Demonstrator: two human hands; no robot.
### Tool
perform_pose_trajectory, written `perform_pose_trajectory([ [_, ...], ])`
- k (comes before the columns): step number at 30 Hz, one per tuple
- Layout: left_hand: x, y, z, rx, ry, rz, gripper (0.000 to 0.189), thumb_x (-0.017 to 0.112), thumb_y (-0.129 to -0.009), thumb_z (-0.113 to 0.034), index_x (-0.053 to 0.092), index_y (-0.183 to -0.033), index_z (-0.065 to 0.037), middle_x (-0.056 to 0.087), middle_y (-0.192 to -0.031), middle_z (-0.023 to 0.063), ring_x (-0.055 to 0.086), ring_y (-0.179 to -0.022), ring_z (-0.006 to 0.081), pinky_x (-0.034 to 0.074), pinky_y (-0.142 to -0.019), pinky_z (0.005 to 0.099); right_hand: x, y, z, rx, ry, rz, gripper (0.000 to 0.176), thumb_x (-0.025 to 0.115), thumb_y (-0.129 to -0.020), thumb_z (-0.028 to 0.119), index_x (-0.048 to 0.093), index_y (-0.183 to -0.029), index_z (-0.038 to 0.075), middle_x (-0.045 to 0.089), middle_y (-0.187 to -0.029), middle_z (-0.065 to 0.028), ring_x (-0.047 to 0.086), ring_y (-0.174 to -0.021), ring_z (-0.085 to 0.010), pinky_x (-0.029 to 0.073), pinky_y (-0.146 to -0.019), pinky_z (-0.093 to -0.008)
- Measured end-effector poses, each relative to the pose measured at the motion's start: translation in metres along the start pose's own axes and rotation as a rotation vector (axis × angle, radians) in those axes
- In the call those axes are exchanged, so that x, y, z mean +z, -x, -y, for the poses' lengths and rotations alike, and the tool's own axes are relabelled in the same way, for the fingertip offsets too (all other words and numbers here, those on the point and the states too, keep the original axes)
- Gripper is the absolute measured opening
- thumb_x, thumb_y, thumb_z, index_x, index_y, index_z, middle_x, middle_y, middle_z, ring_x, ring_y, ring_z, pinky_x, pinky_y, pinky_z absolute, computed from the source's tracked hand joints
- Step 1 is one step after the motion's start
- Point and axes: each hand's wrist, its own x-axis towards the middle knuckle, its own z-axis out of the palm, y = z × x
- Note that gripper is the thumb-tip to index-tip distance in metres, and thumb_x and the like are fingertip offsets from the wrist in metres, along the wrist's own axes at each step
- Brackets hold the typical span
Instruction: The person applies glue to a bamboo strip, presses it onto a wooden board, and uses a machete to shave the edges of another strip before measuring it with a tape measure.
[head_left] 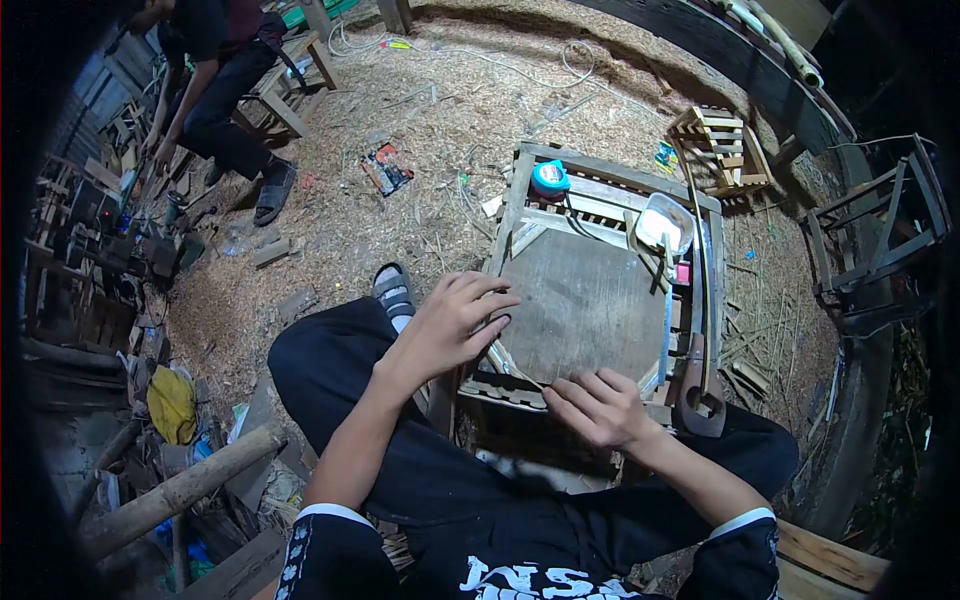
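A dark wooden board [585,310] lies on a slatted wooden frame [520,165] before my knees. Over the board's left edge is my left hand [455,322], its fingers loosely bent and apart with nothing visible in them. My right hand [600,408] is curled at the near edge of the board, and what its fingers hold, if anything, is hidden. Between the hands a thin pale strip [500,360] runs along the near-left corner. A blue tape measure [550,178] rests at the frame's far left, and a plastic tub of white stuff [664,222] at its far right.
Along the frame's right side lies a handsaw [703,395]. Slatted wooden pieces [725,150] and a wooden stand [880,225] are further right. At the far left a person [215,95] bends near a wooden bench [290,95]. Wood shavings cover the ground [420,230]. A pole [185,490] juts in lower left.
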Motion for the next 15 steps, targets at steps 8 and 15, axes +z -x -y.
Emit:
perform_pose_trajectory([
  [8,0.0,0.002,0.003,-0.003,-0.001,-0.006,0.029,0.072,-0.094,-0.016,0.074,-0.122,-0.009,0.068,-0.131,0.0107,0.06,-0.127,0.0303,0.042,-0.112,0.0437,-0.001,0.006,0.003,-0.028,-0.001,0.028,0.028,0.069,-0.077,0.015,0.073,-0.103,0.003,0.072,-0.099,-0.0053,0.066,-0.083,-0.0164,0.045,-0.064,-0.0282],
  [15,-0.001,0.002,0.0,-0.028,-0.002,0.033,0.031,0.074,-0.095,-0.018,0.073,-0.125,-0.009,0.066,-0.135,0.0109,0.058,-0.13,0.0308,0.043,-0.111,0.0433,-0.007,0.012,0.008,-0.045,-0.027,0.053,0.026,0.071,-0.077,0.014,0.073,-0.101,0.004,0.072,-0.099,-0.0055,0.067,-0.085,-0.0172,0.048,-0.068,-0.0276],
])
